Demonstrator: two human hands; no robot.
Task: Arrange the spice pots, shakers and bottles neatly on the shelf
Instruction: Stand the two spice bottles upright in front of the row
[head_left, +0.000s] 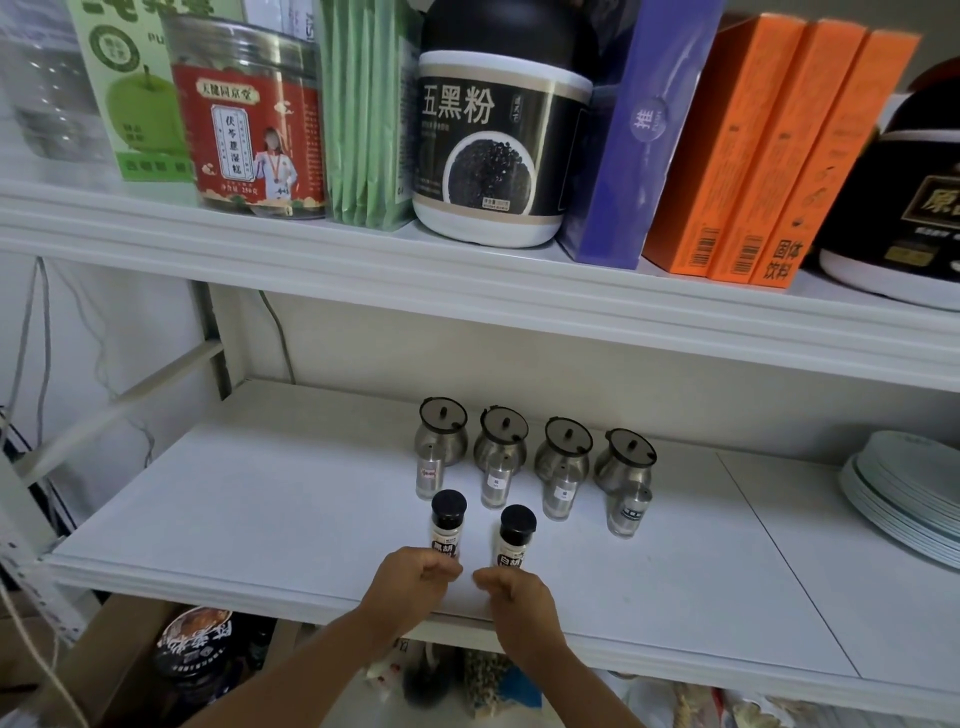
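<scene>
Two black-capped bottles, the left bottle (448, 522) and the right bottle (515, 535), are standing upright near the front edge of the white shelf (260, 493), side by side with a gap between them; they are looking small, rigid and light, tall for their footing and so likely to tip if nudged high up; the smooth labelled body below the cap is looking like the best place to pinch, since a hold on the cap risks twisting it.

The left hand (415, 577) is sitting at the foot of the left bottle, its fingers (447, 569) curled in and hiding the base; the right hand (517, 595) is sitting at the foot of the right bottle, its fingers (488, 577) curled likewise; whether either hand is actually pinching its bottle or only lying against it, I cannot tell.

Behind the bottles, four steel shakers (560, 491) are forming a row, and four round steel pots (501, 441) with dark lids are lining up just behind them; both rows are looking fairly even already; a stack of plates (904, 493) is resting well apart to the right.
</scene>
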